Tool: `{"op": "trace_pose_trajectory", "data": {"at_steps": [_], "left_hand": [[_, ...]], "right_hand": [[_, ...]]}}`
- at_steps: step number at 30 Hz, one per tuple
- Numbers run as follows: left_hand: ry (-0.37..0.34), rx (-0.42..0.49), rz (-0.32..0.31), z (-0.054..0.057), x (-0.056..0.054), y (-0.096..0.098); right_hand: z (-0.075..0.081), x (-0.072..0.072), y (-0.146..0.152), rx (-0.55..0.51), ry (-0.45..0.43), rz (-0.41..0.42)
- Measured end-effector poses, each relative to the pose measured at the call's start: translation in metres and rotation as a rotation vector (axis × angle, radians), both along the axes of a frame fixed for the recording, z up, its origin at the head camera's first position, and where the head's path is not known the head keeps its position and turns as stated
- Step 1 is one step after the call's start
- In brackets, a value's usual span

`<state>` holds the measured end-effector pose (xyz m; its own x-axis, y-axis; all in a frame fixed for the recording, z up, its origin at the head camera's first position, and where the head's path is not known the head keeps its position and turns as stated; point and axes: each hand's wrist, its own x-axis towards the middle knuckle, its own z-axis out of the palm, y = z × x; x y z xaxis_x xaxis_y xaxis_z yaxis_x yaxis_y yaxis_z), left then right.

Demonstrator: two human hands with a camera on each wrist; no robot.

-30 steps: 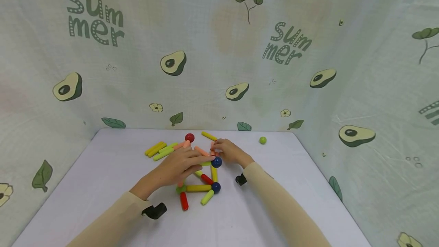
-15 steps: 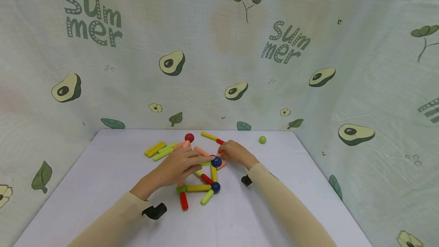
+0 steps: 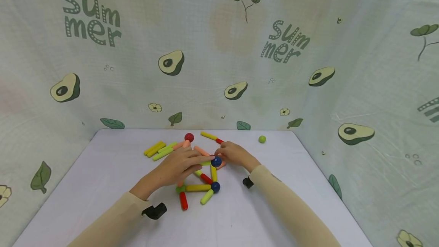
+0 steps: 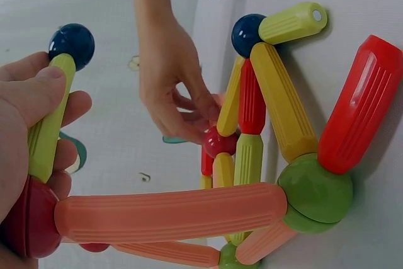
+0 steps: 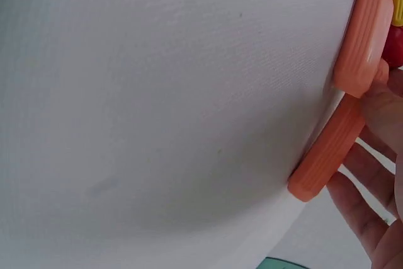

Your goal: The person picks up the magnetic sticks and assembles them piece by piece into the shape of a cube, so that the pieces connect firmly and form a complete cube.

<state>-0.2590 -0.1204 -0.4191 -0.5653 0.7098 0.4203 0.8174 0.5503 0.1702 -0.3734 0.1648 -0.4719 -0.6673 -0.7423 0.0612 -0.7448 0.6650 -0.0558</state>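
Observation:
My left hand [image 3: 181, 166] grips a lime magnetic rod [image 4: 45, 133], with a blue ball [image 4: 72, 46] on one end and a red ball [image 4: 34, 218] at the other. From that red ball a salmon rod [image 4: 170, 211] runs to a green ball [image 4: 316, 192] low on the frame, where a red rod [image 4: 360, 102] also joins. My right hand [image 3: 234, 154] pinches a salmon rod [image 5: 330, 146] between thumb and fingers, beside another red ball [image 4: 220, 142]. A second salmon rod [image 5: 365, 39] lies against it.
Yellow rods [image 3: 155, 148] and lime rods [image 3: 164, 153] lie at the back left. Behind the frame are a red ball [image 3: 189, 137] and a yellow rod [image 3: 208, 135]. A small green ball [image 3: 262, 139] sits at the back right. Patterned cloth [image 3: 205, 48] encloses the table.
The right hand has shifted right and a little nearer, uncovering a red rod behind it and a salmon rod below. The left hand keeps its grip in place.

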Motion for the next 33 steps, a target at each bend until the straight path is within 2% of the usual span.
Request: {"op": "trace_pose_trajectory", "data": {"at_steps": [5, 10, 12, 21, 24, 28, 33], "left_hand": [[-0.008, 0.002, -0.001, -0.001, 0.000, 0.000], [-0.021, 0.006, 0.003, -0.002, 0.001, 0.000], [-0.023, 0.007, 0.006, -0.002, 0.001, 0.000], [-0.004, 0.011, 0.003, 0.001, 0.002, -0.001], [0.001, 0.010, 0.008, 0.001, 0.003, -0.001], [-0.022, 0.012, 0.015, 0.002, 0.003, -0.001], [-0.035, 0.010, 0.025, 0.002, 0.003, 0.000]], "right_hand": [[-0.003, 0.001, 0.004, 0.030, -0.007, -0.030], [0.000, 0.003, 0.012, -0.093, -0.137, -0.114], [0.001, 0.003, 0.016, -0.113, -0.161, -0.146], [0.007, 0.009, 0.028, -0.082, -0.206, -0.260], [0.009, 0.015, 0.031, -0.097, -0.202, -0.246], [0.015, 0.030, 0.032, -0.217, -0.209, -0.197], [0.026, 0.064, 0.025, -0.430, -0.341, -0.094]]}}
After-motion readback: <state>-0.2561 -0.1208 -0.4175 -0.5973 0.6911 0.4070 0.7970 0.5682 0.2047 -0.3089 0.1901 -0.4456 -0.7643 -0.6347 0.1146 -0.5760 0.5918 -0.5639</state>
